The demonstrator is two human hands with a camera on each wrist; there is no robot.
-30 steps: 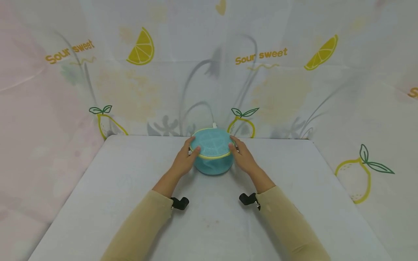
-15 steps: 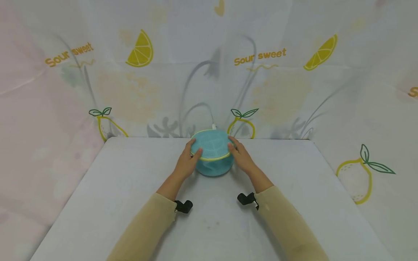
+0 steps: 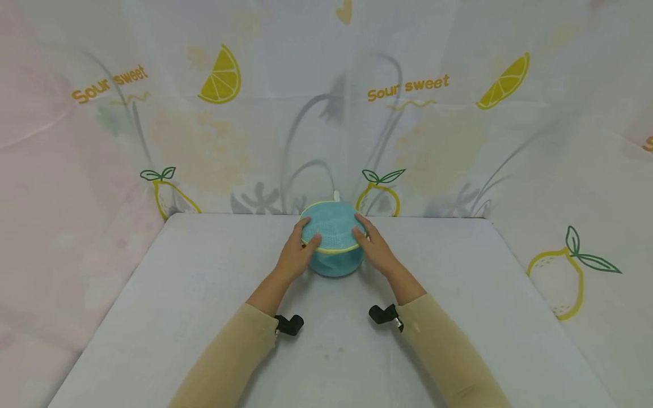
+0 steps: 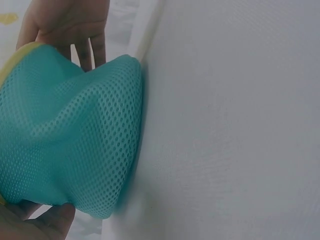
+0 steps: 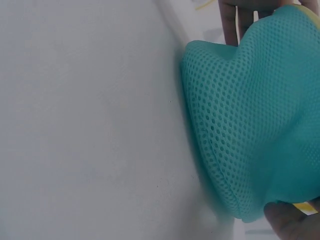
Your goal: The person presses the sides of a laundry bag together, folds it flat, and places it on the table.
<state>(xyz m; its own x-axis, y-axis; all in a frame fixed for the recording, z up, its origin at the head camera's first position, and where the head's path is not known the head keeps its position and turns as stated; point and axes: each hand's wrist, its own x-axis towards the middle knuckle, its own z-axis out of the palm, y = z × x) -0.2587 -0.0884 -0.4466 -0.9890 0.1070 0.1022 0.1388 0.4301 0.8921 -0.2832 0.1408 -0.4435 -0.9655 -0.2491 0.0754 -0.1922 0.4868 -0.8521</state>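
Note:
A round teal mesh laundry bag [image 3: 334, 226] with yellow piping stands near the table's back edge, with a small white tab [image 3: 336, 196] behind its top. My left hand [image 3: 295, 252] holds its left side, thumb over the upper rim. On the opposite side my right hand [image 3: 376, 249] grips it, thumb likewise on the top rim. The left wrist view shows the bag's soft wall [image 4: 80, 135] dented inward between the two hands. From the right wrist, its lower edge lies close along the white surface, and several left-hand fingers [image 5: 245, 20] show past the far side.
The white table [image 3: 204, 272] ends just behind the bag, against a backdrop cloth [image 3: 439, 141] printed with lemons and lettering. Black wrist mounts [image 3: 291, 324] jut inward from both tan sleeves [image 3: 229, 357].
The bag has shifted slightly to the right. My left hand has moved right with it, its thumb farther in over the top; the right hand's fingertips sit slightly farther left on the rim.

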